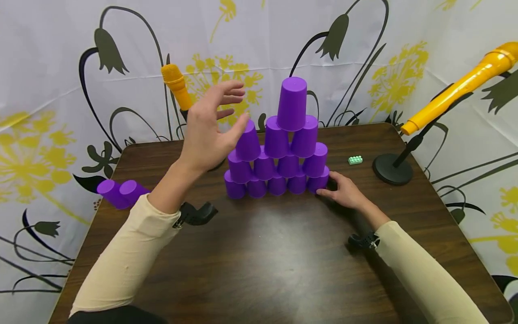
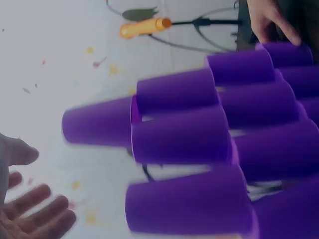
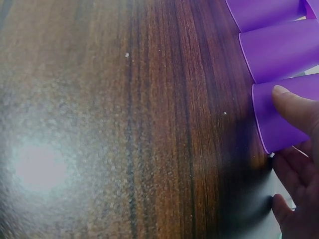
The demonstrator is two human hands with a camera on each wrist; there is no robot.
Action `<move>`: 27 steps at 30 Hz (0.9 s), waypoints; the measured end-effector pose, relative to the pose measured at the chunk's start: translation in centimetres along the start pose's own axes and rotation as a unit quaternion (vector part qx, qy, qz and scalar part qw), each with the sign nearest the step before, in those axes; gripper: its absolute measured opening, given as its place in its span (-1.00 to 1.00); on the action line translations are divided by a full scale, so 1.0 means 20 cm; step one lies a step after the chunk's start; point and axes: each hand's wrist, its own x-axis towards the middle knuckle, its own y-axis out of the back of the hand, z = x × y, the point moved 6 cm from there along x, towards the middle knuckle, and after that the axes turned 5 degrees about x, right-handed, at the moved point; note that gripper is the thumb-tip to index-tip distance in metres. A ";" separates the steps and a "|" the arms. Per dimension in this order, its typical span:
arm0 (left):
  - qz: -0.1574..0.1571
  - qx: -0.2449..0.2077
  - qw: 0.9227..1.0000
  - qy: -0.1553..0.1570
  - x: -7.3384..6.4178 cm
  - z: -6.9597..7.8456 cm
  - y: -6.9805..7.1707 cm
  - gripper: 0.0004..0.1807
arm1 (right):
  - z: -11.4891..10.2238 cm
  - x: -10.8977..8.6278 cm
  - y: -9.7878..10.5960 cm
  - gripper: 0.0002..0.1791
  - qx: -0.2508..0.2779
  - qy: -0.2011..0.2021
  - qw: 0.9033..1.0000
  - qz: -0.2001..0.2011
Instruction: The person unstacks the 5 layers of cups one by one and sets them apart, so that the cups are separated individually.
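Purple cups [image 1: 288, 165], upside down, are stacked in a pyramid on the dark wooden table [image 1: 263, 256]. A single cup [image 1: 292, 105] tops it, over the two right cups of a three-cup row. My left hand [image 1: 210, 130] hovers left of that top cup, its fingers spread and holding nothing; the left wrist view shows a gap between it and the cups. Down at the right end of the bottom row, my right hand [image 1: 344, 191] holds the end cup [image 3: 266, 117]. Its thumb lies on the front, while the other fingers are partly hidden behind.
Two more purple cups [image 1: 113, 193] stand at the table's left edge. A yellow microphone [image 1: 461, 87] on a black stand [image 1: 392, 168] is at the right, near a mint-green toy brick [image 1: 355, 159]. Another yellow microphone [image 1: 178, 87] rises behind my left hand. A flowered cloth [image 1: 251, 40] hangs behind.
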 end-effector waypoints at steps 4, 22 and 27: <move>-0.070 -0.004 0.997 0.045 0.09 -0.01 -0.14 -0.38 | 0.00 0.01 0.00 -0.23 0.000 0.006 1.000 -0.001; -0.074 0.015 0.997 0.003 0.18 -0.02 -0.41 -0.38 | -0.01 0.00 0.00 -0.25 0.004 0.016 1.000 0.004; -0.039 -0.021 0.999 -0.006 0.16 -0.02 -0.39 -0.41 | -0.01 0.00 0.00 -0.25 0.003 0.015 1.000 0.005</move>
